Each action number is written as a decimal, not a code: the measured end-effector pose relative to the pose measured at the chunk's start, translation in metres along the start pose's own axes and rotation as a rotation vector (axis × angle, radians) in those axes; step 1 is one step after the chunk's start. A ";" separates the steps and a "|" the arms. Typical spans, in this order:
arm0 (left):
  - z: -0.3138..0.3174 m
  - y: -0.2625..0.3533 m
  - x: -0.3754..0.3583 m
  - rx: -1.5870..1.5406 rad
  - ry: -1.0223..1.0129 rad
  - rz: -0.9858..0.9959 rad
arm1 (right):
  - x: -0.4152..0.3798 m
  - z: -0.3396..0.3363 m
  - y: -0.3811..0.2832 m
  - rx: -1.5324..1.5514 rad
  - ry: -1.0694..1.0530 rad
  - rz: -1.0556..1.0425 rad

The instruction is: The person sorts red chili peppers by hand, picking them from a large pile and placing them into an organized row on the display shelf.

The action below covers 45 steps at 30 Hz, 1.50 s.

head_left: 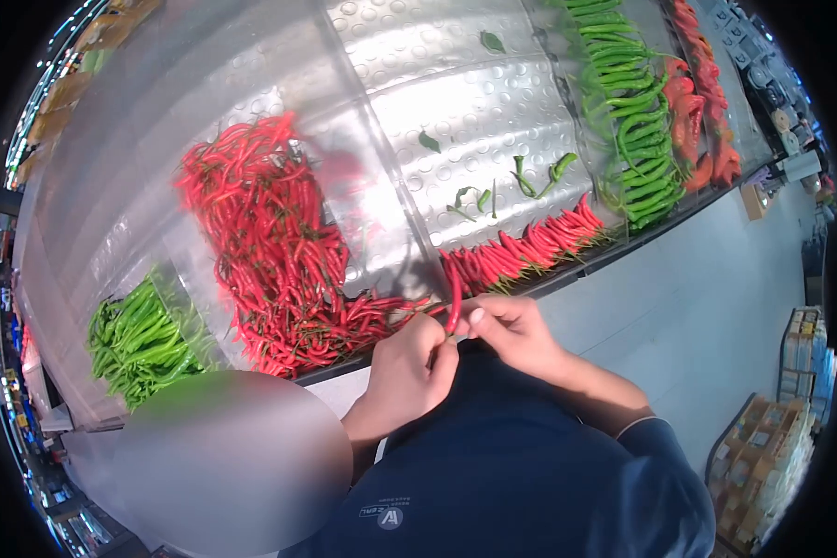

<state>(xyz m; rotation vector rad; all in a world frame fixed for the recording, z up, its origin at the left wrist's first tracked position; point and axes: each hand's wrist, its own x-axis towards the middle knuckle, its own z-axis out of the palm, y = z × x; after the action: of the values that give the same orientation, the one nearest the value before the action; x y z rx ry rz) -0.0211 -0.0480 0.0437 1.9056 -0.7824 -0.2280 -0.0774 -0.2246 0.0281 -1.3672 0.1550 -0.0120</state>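
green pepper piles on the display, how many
2. One, a loose heap of thin green peppers, lies left of the big red chili heap; the other, a row of long green peppers, is right.

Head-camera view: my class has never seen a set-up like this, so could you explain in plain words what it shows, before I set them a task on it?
There is no robot here. A person wears a camera on the head, and this single picture looks forward and down from it. The left hand and right hand are bare and meet at the edge of a silvery, dimpled surface. Between their fingertips they hold one red pepper.

On the surface lie a loose red heap, a neat red row, a green heap and a green row, all peppers, plus a few stray leaves. The lower-left oval is too blurred to identify.
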 end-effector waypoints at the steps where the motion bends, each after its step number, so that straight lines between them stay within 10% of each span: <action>1: 0.006 -0.001 -0.001 -0.004 -0.073 0.019 | -0.002 -0.002 0.006 -0.066 -0.021 0.010; 6: 0.008 -0.010 0.002 0.052 -0.098 0.032 | 0.012 -0.030 0.013 -0.044 0.132 -0.006; 10: -0.016 -0.043 0.004 0.350 0.163 -0.133 | 0.036 -0.070 -0.005 -0.969 0.330 -0.194; 16: -0.058 -0.083 0.010 0.626 0.378 -0.249 | 0.041 -0.074 0.022 -1.370 0.132 -0.166; 36: -0.079 -0.065 0.021 0.563 0.458 -0.518 | 0.029 -0.060 0.031 -1.177 0.317 -0.451; 41: -0.064 -0.038 -0.020 0.102 0.483 -0.358 | 0.021 -0.024 0.009 -0.858 0.196 -0.540; 45: -0.035 -0.018 -0.020 0.069 0.236 -0.006 | 0.009 0.011 -0.007 -0.381 -0.085 -0.197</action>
<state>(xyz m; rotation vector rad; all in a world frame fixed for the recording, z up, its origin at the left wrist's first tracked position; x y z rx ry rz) -0.0119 -0.0048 0.0411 1.9570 -0.6329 0.0212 -0.0662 -0.2159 0.0357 -1.7566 -0.0533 -0.0935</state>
